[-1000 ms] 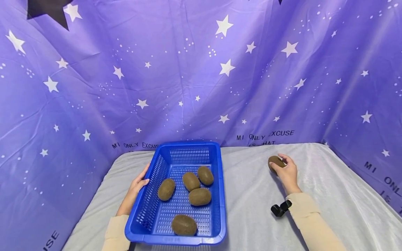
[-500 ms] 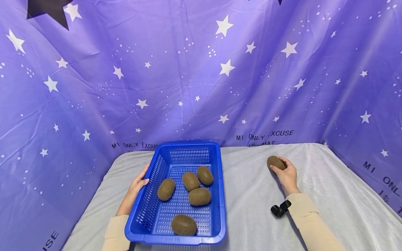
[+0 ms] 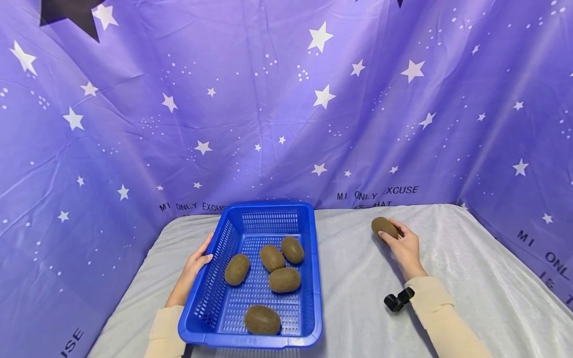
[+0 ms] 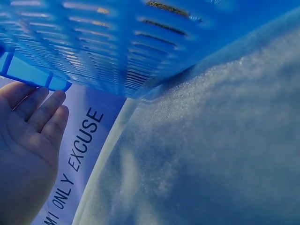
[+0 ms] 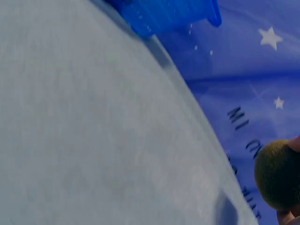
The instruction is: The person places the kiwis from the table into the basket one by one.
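Observation:
In the head view, my right hand [image 3: 406, 251] pinches a brown oval kiwi [image 3: 383, 228] between thumb and fingers above the right part of the grey cloth. The right wrist view catches this kiwi [image 5: 277, 174] at its right edge, with only bits of the fingers showing. My left hand [image 3: 195, 263] touches the left rim of a blue plastic basket [image 3: 317, 298]. Its fingers [image 4: 49, 112] look fairly straight against the underside of that rim in the left wrist view. Several kiwis [image 3: 284, 280] lie inside the basket, one of them [image 3: 262, 319] by the near wall.
A pale grey cloth [image 3: 349, 293] covers the table. Purple curtains [image 3: 250, 124] with white stars stand behind and on both sides, and the basket's far end is close to the back one. A black wrist device [image 3: 399, 300] sits at the right cuff.
My right hand has shifted a little to the left with the kiwi, which also sits slightly higher in the view. The left hand, the basket and the kiwis inside have stayed put.

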### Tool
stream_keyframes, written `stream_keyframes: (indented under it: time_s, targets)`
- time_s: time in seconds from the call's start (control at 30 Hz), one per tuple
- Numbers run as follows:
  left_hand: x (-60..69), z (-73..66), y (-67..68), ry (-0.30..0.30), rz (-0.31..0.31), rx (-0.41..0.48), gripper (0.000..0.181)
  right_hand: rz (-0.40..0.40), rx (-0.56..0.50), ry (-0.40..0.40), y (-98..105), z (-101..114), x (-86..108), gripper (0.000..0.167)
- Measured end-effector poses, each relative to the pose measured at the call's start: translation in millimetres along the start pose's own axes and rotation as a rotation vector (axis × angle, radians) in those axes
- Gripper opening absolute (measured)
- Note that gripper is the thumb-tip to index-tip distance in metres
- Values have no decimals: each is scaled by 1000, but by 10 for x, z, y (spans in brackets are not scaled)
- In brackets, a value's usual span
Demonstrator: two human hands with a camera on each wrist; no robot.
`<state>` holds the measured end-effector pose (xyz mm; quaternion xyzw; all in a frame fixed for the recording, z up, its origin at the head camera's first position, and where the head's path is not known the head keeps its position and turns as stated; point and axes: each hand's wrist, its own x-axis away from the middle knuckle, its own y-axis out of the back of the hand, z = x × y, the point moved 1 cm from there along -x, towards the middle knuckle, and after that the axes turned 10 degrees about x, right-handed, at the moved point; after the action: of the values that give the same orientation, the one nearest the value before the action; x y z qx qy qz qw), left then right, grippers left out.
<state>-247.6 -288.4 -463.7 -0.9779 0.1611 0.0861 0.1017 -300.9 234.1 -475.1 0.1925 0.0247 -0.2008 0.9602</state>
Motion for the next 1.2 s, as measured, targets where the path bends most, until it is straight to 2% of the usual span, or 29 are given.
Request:
stream_keyframes:
  time_s: [0.33, 0.6, 0.97, 1.2]
  targets:
    - [-5, 34, 27, -5, 14, 9, 58, 137, 9, 193, -122, 231, 143, 54]
    - [9, -7, -5, 31, 11, 28, 59, 273, -59, 270, -193, 409, 253, 54]
    - [-4, -18, -8, -20, 8, -1, 58, 401, -118, 351, -319, 686, 465, 52]
    - [8, -37, -27, 14, 4, 12, 58, 467, -159, 454, -402, 807, 628, 50]
